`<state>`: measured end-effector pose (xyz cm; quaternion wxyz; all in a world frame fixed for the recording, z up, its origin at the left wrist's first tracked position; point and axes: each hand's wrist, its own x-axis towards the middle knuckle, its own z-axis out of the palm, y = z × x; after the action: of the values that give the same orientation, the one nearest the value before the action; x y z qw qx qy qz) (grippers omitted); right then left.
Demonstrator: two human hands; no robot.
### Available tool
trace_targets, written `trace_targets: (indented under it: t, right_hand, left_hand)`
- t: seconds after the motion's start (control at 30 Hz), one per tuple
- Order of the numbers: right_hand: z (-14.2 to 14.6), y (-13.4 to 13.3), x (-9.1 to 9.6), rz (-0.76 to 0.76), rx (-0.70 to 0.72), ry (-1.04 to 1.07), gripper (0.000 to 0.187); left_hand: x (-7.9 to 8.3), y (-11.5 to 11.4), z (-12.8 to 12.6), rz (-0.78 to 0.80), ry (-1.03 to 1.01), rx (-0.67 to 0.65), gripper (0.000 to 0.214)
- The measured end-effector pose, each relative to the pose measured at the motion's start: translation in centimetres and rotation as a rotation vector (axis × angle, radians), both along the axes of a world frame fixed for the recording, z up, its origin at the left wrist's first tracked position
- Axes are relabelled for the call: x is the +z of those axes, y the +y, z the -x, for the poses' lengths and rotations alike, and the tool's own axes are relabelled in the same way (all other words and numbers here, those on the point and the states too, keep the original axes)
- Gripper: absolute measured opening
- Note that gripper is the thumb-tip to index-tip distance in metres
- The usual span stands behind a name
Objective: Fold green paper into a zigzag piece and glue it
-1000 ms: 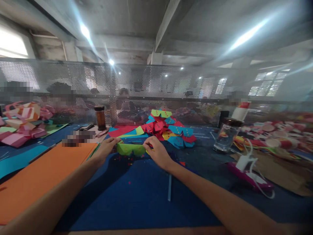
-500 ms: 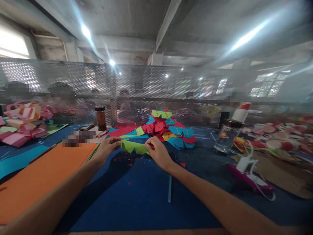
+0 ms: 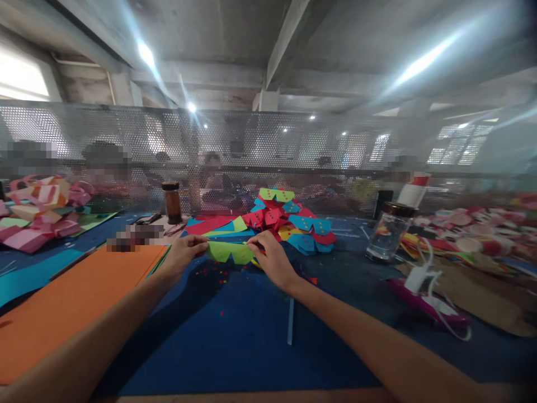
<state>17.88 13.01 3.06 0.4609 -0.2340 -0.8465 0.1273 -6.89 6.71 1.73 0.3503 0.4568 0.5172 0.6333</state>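
A green paper mask with a notch in its lower edge is stretched between my two hands above the blue table. My left hand pinches its left end, fingers closed. My right hand grips the right end between thumb and fingers. Small red and yellow dots lie scattered on the table just below the mask. Beyond my hands rises a pile of folded paper masks in red, blue, yellow and green, many with dots on them.
Orange paper sheets lie at left, near pink paper pieces. A brown jar stands behind. To the right are a glass jar, a purple power strip and a clear stick. A perforated metal screen closes off the back.
The green mask has flattened out slightly between my hands. My right hand's fingers have shifted a little along its right end; my left hand stays nearly still.
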Motion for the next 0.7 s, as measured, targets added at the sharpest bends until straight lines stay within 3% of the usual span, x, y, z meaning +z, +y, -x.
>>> trace_targets:
  t: [0.7]
  right_hand:
    - [0.04,-0.43,0.58,0.068,-0.049,0.061,0.011]
  left_hand:
    - [0.48,-0.31,-0.35,0.024,-0.004,-0.016,0.025]
